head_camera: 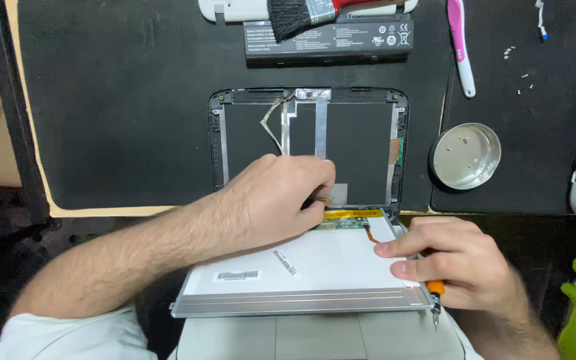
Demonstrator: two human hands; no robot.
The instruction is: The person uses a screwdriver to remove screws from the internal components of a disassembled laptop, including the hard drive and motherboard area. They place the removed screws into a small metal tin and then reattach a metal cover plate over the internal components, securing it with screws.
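Two hands work over a detached laptop screen panel [315, 267], lying face down across the open laptop on the black worktop [115, 100]; thin, stiff and probably fragile, it seems best held by its metal edges. Left hand [268, 200] fingers pinch the ribbon connector [325, 197] at the panel's top edge, while the right hand [455, 263] steadies its corner, fingers clamped on an orange-handled screwdriver [435, 300].

Black mat [115, 100], silver dish [465, 157], pink-white toothbrush [460, 47], seemingly orange-handled screwdriver [435, 293].
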